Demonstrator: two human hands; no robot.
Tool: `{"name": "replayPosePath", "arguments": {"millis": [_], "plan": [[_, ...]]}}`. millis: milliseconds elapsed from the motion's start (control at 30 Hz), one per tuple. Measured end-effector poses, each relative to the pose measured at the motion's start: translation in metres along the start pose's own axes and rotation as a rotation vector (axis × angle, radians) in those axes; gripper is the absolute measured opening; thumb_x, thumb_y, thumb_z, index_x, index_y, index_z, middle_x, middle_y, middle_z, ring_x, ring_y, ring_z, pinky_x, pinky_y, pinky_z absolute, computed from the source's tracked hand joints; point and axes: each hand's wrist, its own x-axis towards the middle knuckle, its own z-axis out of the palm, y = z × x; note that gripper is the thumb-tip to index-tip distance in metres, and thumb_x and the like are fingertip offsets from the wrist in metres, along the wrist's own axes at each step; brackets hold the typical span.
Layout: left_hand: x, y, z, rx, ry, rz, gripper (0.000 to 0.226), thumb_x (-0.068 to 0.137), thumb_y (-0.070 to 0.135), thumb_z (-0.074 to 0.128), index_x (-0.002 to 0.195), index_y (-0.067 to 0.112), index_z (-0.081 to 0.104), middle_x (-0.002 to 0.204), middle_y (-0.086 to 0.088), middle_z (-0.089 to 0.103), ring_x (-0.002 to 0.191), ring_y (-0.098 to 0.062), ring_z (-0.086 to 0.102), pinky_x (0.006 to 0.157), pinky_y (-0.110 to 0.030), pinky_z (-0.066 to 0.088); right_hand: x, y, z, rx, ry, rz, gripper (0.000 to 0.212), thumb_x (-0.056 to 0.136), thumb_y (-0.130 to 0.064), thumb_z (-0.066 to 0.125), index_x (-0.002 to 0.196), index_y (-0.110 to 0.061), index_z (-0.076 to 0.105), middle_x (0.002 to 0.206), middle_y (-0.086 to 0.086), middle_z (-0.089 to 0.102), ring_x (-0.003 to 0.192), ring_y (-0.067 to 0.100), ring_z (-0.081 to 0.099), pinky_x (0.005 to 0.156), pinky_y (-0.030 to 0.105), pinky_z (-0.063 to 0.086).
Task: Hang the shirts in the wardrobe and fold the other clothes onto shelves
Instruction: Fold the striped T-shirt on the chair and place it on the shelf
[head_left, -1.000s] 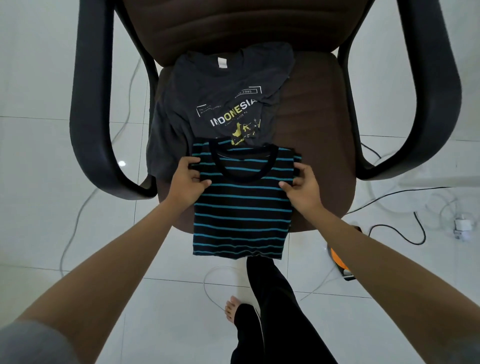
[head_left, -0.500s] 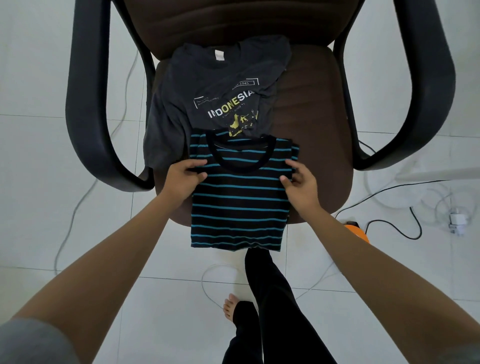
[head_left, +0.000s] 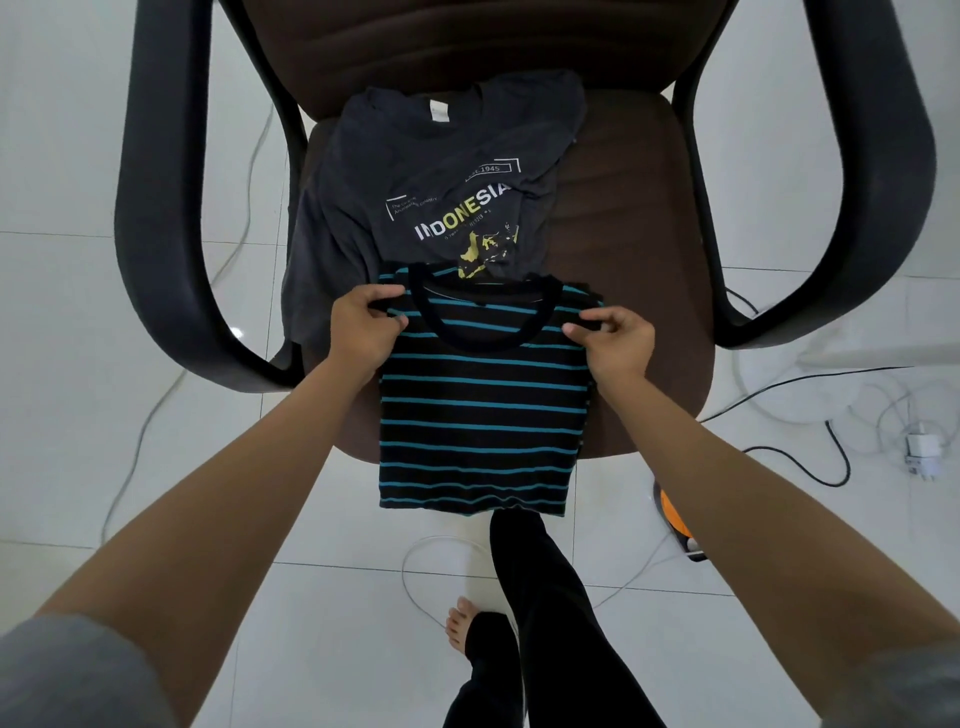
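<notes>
Striped shirt (head_left: 478, 405) lies on the front of the chair seat (head_left: 634, 270), and its lower hem hangs over the seat edge toward your legs. Its sides look already folded in, so it makes a narrow rectangle. Its collar end overlaps the bottom of the grey shirt (head_left: 431, 171), which lies spread further back on the seat.

Your left hand (head_left: 363, 332) pinches the left shoulder of the striped shirt, thumb on top and fingers curled around the edge. Your right hand (head_left: 615, 338) pinches the right shoulder in the same way. Both hands hold the cloth just beside the black collar.

I judge that this shirt is light, soft and limp. It will not keep any shape alone, and the folded sides can fall open if you lift it by one point only. The two shoulders are a good place to hold, because the weight hangs evenly below them. The knit looks not slippery, so a light pinch should be enough. Take care that the hanging hem does not pull the shirt off the seat.
</notes>
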Motion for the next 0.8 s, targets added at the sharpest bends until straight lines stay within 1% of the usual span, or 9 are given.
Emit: {"name": "replayPosePath", "arguments": {"millis": [100, 167, 233, 367, 500, 567, 633, 700, 800], "plan": [[-0.003, 0.001, 0.004, -0.02, -0.021, -0.01, 0.044, 0.082, 0.003, 0.067, 0.123, 0.014, 0.059, 0.121, 0.0, 0.052, 0.095, -0.014, 0.056, 0.088, -0.021, 0.047, -0.002, 0.002, 0.001, 0.051, -0.054, -0.022, 0.021, 0.07, -0.01, 0.083, 0.084, -0.017, 0.069, 0.076, -0.003, 0.056, 0.072, 0.011, 0.056, 0.073, 0.025, 0.05], [-0.004, 0.005, 0.005, -0.126, -0.083, -0.073, 0.041, 0.086, 0.003, 0.064, 0.125, 0.013, 0.059, 0.121, 0.0, 0.055, 0.105, -0.013, 0.056, 0.091, -0.021, 0.046, -0.002, 0.0, 0.001, 0.089, -0.102, -0.033, 0.02, 0.077, -0.009, 0.077, 0.094, -0.019, 0.07, 0.094, -0.004, 0.062, 0.091, 0.012, 0.061, 0.084, 0.024, 0.052], [-0.001, 0.009, 0.004, -0.16, -0.143, -0.096, 0.039, 0.086, 0.001, 0.062, 0.124, 0.011, 0.06, 0.124, -0.003, 0.058, 0.113, -0.015, 0.056, 0.096, -0.023, 0.046, 0.001, -0.002, 0.001, 0.11, -0.111, -0.031, 0.02, 0.085, -0.008, 0.07, 0.103, -0.015, 0.071, 0.103, -0.002, 0.064, 0.099, 0.012, 0.06, 0.089, 0.022, 0.05], [0.008, 0.011, 0.005, -0.152, -0.1, -0.069, 0.047, 0.082, -0.009, 0.061, 0.125, 0.01, 0.059, 0.124, -0.008, 0.06, 0.11, -0.017, 0.059, 0.09, -0.021, 0.049, 0.008, -0.003, 0.004, 0.158, -0.066, 0.028, 0.02, 0.085, -0.002, 0.067, 0.101, -0.011, 0.072, 0.103, 0.004, 0.069, 0.1, 0.016, 0.064, 0.089, 0.028, 0.054], [0.007, -0.001, 0.011, -0.042, -0.069, 0.032, 0.056, 0.082, -0.007, 0.061, 0.134, 0.011, 0.05, 0.132, -0.007, 0.052, 0.121, -0.018, 0.053, 0.104, -0.027, 0.042, 0.008, 0.002, 0.006, 0.15, -0.066, 0.04, 0.03, 0.08, -0.001, 0.072, 0.108, -0.011, 0.069, 0.109, 0.006, 0.068, 0.093, 0.013, 0.065, 0.088, 0.027, 0.054], [-0.002, -0.009, 0.014, 0.146, -0.074, 0.117, 0.064, 0.083, 0.0, 0.063, 0.14, 0.014, 0.038, 0.138, -0.008, 0.04, 0.129, -0.02, 0.039, 0.107, -0.023, 0.029, 0.005, 0.001, 0.006, 0.068, -0.113, -0.013, 0.039, 0.081, -0.007, 0.072, 0.118, -0.016, 0.064, 0.113, 0.003, 0.063, 0.091, 0.011, 0.062, 0.089, 0.024, 0.052], [-0.016, -0.014, 0.019, 0.287, -0.036, 0.147, 0.07, 0.083, 0.009, 0.065, 0.144, 0.021, 0.032, 0.139, -0.01, 0.031, 0.128, -0.023, 0.032, 0.102, -0.022, 0.023, -0.003, 0.002, 0.005, -0.056, -0.134, -0.09, 0.044, 0.083, -0.018, 0.072, 0.125, -0.022, 0.059, 0.118, 0.0, 0.051, 0.102, 0.014, 0.055, 0.095, 0.024, 0.046], [-0.034, -0.02, 0.023, 0.282, 0.04, 0.155, 0.069, 0.082, 0.013, 0.067, 0.143, 0.022, 0.035, 0.135, -0.014, 0.031, 0.123, -0.027, 0.033, 0.099, -0.021, 0.021, -0.019, 0.01, 0.004, -0.152, -0.09, -0.169, 0.047, 0.084, -0.028, 0.07, 0.128, -0.024, 0.056, 0.12, 0.003, 0.041, 0.112, 0.019, 0.048, 0.101, 0.024, 0.039], [-0.058, -0.035, 0.027, 0.212, 0.115, 0.121, 0.065, 0.081, 0.017, 0.069, 0.139, 0.02, 0.041, 0.127, -0.019, 0.035, 0.118, -0.031, 0.036, 0.101, -0.022, 0.024, -0.053, 0.03, 0.001, -0.208, -0.003, -0.165, 0.052, 0.086, -0.039, 0.066, 0.134, -0.024, 0.05, 0.123, 0.008, 0.04, 0.116, 0.024, 0.044, 0.099, 0.028, 0.036]]}}
